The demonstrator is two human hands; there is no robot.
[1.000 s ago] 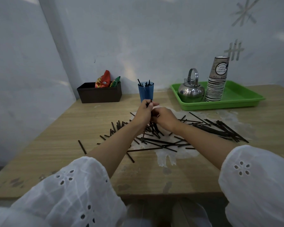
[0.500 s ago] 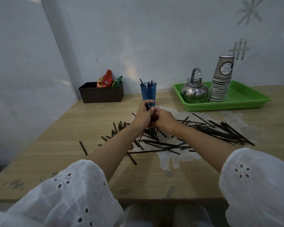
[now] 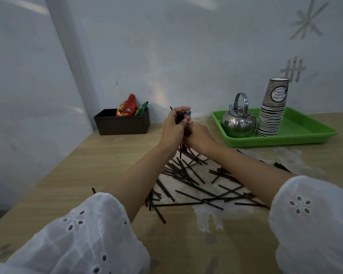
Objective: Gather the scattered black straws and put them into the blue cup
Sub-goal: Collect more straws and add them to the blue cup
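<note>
My left hand [image 3: 173, 128] grips an upright bundle of black straws [image 3: 180, 118], raised above the table. The bundle's lower ends stick out below my hand. My right hand [image 3: 199, 137] is curled against the bundle's lower part, touching my left hand. The blue cup [image 3: 189, 114] stands right behind my hands and is almost wholly hidden; only a bit of its rim shows. Several loose black straws [image 3: 188, 180] lie scattered on the wooden table [image 3: 99, 175] between and under my forearms.
A dark box [image 3: 123, 124] with snack packets sits at the back left. At the back right a green tray [image 3: 297, 129] holds a steel kettle [image 3: 238, 120] and a stack of paper cups [image 3: 272, 109]. More straws [image 3: 281, 167] lie right of my right forearm.
Both hands have risen from the pile with the bundle of straws and moved toward the blue cup, which they now cover. The view has tilted and come closer.
</note>
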